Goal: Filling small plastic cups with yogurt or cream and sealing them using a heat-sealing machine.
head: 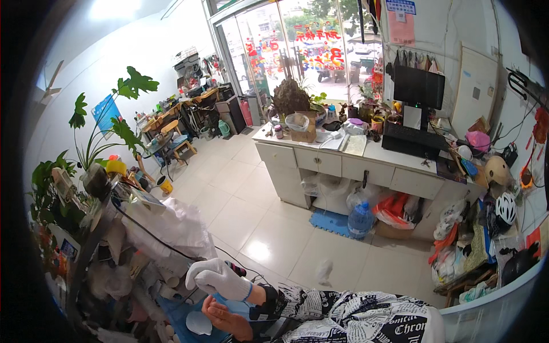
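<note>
My right hand wears a white knit glove with a blue cuff, its fingers curled. A dark handle with pink marks shows just behind the glove; I cannot tell whether the hand grips it. Below it, my bare left hand is loosely bent, with nothing visible in it. A white rounded piece lies beside its fingers, over a blue surface. Whether the fingers touch that piece is unclear. A black cable runs down towards the glove from the upper left.
Cluttered items and a white plastic sheet are at the left, under a potted plant. A white desk bears a monitor. A blue water bottle stands on the tiled floor. A pale tub is at the right.
</note>
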